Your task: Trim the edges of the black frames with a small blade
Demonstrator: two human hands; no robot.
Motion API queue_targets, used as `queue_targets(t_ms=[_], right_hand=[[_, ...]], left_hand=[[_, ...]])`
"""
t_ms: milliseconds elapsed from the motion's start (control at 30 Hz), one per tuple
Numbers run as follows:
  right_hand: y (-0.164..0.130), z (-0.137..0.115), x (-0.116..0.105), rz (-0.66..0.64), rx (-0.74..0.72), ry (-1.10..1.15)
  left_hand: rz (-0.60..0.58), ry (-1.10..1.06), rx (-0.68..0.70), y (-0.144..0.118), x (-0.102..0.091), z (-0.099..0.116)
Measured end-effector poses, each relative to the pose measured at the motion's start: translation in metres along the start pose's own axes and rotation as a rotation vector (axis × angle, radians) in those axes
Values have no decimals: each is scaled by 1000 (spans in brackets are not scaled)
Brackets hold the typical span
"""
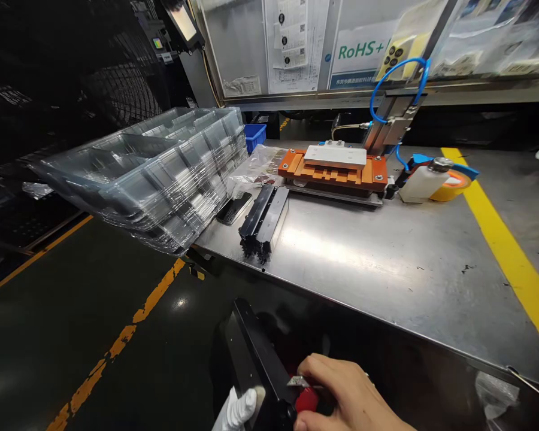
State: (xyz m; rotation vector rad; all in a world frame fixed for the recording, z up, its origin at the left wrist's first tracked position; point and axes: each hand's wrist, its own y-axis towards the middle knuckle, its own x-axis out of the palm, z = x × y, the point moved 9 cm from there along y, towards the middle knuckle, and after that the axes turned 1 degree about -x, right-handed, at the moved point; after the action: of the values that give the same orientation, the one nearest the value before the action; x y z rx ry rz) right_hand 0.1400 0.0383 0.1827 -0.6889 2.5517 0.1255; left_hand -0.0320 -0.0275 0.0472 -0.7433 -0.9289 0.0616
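- The stack of clear plastic trays [161, 173] at the left end of the surface [386, 263] overhangs its edge and leans out over the floor [72, 311] — a bump from an elbow or from the long part could tip the whole stack off.
- The left hand [238, 410], in a white glove, props the near end of the long black part [256, 359], which is held low, in front of the surface and well below its edge. Only the glove's fingertips show, pressed against the part's end; whether they curl around it cannot be told. If that support is only a push, the part could slide off the glove and drop.
- The bare right hand [345, 398] has its fingers closed on a small blade-like tool [299, 381] with a red handle, the tip touching the part's edge. The glove lies just beside the blade — a slip along the black edge could carry the tip into it, or gouge the part's face.
- A pair of similar black parts [264, 222] lies close to the surface's front edge, beside a dark phone-like slab [234, 208]; lifting the held part carelessly could knock them over the edge.
- Further right, the orange fixture [336, 170] with its blue air hose [397, 78] and a white bottle [424, 179] lying on a tape roll stand well apart from the hands, so they seem at little risk.
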Motion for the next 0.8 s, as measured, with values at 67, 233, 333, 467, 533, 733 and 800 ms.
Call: queue_targets(t_ms=[67,233,333,467,533,733,800], right_hand=[[1,-3,2,-5,-22,-57],[-1,-6,3,33,-76,-74],[-2,-7,1,49,-73,-48],[-3,-10,-1,66,-64,-33],[-4,-12,-4,90,-82,-22],[-2,-15,-5,72,-108,-56],[-2,-16,-7,84,-113,-72]], left_hand=[[5,-1,-6,0,5,0],[1,-3,-27,-1,16,-2],[-11,-1,-38,-2,22,-3],[-25,2,-44,-3,26,-3],[-29,5,-46,-3,27,-3],[-31,19,-47,-4,28,-2],[-31,22,-46,-4,29,-1]])
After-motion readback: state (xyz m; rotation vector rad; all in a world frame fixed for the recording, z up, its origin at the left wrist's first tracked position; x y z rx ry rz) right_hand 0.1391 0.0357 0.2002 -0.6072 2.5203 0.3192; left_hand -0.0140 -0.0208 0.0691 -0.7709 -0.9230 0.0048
